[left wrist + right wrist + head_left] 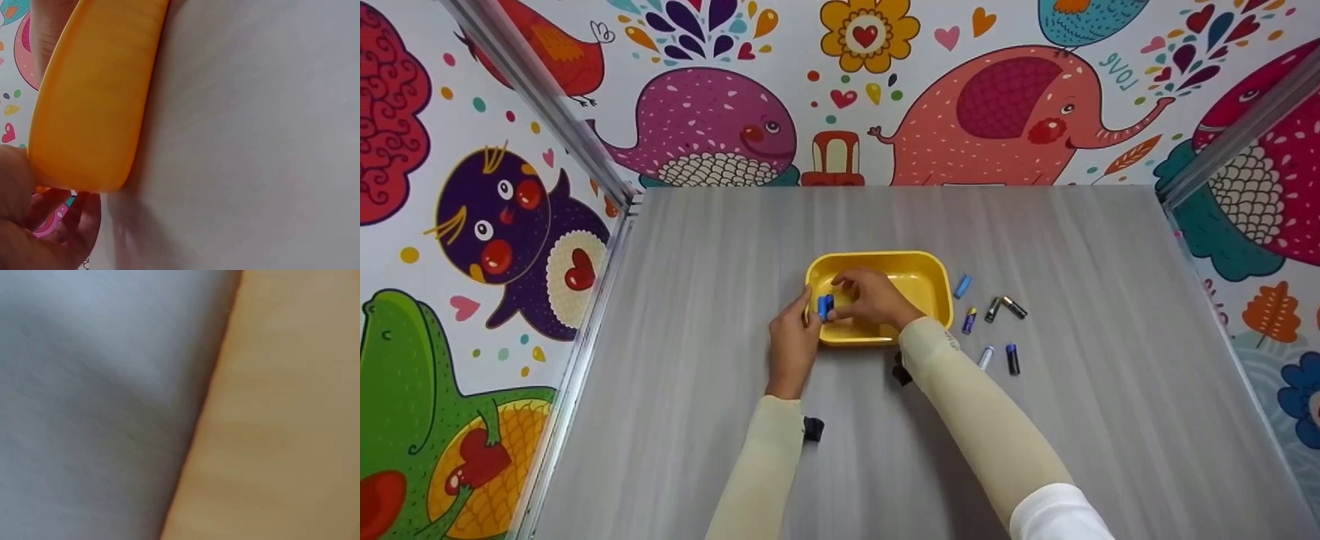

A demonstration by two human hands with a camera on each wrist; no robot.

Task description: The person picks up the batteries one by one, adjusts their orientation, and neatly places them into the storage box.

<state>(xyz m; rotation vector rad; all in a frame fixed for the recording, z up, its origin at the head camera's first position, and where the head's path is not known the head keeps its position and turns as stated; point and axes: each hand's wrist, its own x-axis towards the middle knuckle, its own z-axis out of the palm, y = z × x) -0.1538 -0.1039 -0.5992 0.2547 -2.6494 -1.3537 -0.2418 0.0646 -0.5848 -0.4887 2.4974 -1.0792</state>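
A yellow tray (926,285) stands on the grey table (690,315). At its 9 o'clock end the left hand (793,346) grips the tray, fingers against the outer wall and thumb by the rim. The right hand (879,297) reaches in over the tray from about 5 o'clock, its fingers bent; whether it pinches anything cannot be told. Just at its thumb, inside the 9 o'clock end, two batteries stand side by side: a bright blue battery (822,308) and a dark blue battery (830,303). Past the tray's 3 o'clock rim, just beside it, lie a light blue battery (963,286) and a yellow-and-purple battery (969,321); farther out that way, a dark green battery (993,310) and a black-and-copper battery (1015,307) sit close together. Toward 4 o'clock lie a white battery (986,358) and a dark battery with a blue end (1013,360). The right wrist view is blurred.
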